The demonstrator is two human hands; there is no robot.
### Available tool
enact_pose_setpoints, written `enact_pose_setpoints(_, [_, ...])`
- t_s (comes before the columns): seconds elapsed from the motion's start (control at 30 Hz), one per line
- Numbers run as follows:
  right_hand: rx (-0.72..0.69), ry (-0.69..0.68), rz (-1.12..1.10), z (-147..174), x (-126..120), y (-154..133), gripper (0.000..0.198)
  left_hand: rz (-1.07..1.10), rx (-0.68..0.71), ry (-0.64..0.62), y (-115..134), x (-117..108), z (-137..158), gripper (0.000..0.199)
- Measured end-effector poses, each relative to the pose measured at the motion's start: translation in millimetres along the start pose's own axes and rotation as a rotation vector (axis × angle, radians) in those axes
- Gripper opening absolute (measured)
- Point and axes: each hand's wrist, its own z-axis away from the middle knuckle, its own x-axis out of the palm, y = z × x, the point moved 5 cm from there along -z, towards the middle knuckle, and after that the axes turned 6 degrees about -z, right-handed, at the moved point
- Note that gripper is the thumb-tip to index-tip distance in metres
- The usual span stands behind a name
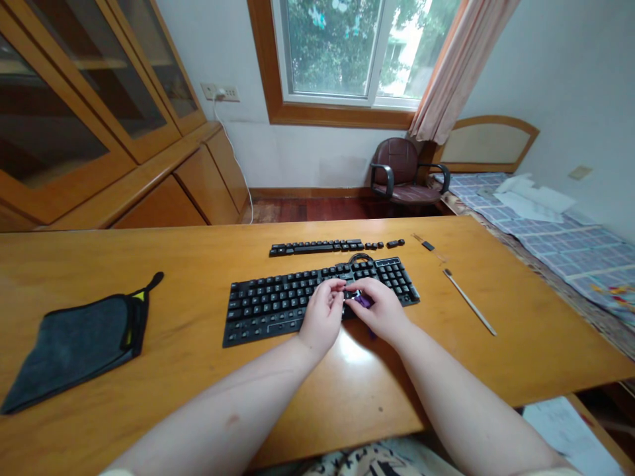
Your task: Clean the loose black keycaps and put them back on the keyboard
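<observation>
A black keyboard (pixel 268 295) lies on the wooden table. Its nearest rows show bare switches without keycaps. Over its right-hand part, my left hand (pixel 320 316) and my right hand (pixel 383 309) meet with fingertips almost touching. The right thumb and fingers close around a small purple thing (pixel 364 301) whose kind I cannot make out. Left fingertips are pinched together, and whatever is between them is too small to tell. Behind the keyboard stand loose black keycaps (pixel 315 248) in a row, with several more keycaps (pixel 395 244) to their right.
To the right lie a thin brush (pixel 469 301) with a pale handle and a wire keycap puller (pixel 427 245). A dark grey cloth (pixel 86 337) with a black loop rests at the left. Beyond the table are a chair (pixel 399 168) and a bed (pixel 550 244).
</observation>
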Motion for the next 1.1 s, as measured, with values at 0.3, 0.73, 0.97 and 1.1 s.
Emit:
enact_pose_setpoints(0.3, [0.202, 0.155, 0.329, -5, -55, 19, 0.018, -0.612, 0.230, -0.172, 18, 11, 5, 0.036])
enact_pose_setpoints(0.73, [0.303, -0.270, 0.538, -4, -35, 44, 0.012, -0.845, 0.218, -0.242, 6, 18, 6, 0.049])
enact_pose_setpoints(0.97, [0.309, -0.280, 0.551, -2, -35, 48, 0.014, -0.830, 0.222, -0.238, 4, 18, 7, 0.048])
enact_pose_setpoints(1.1, [0.307, -0.279, 0.575, -1, -34, 47, 0.015, -0.831, 0.215, -0.239, 6, 18, 7, 0.048])
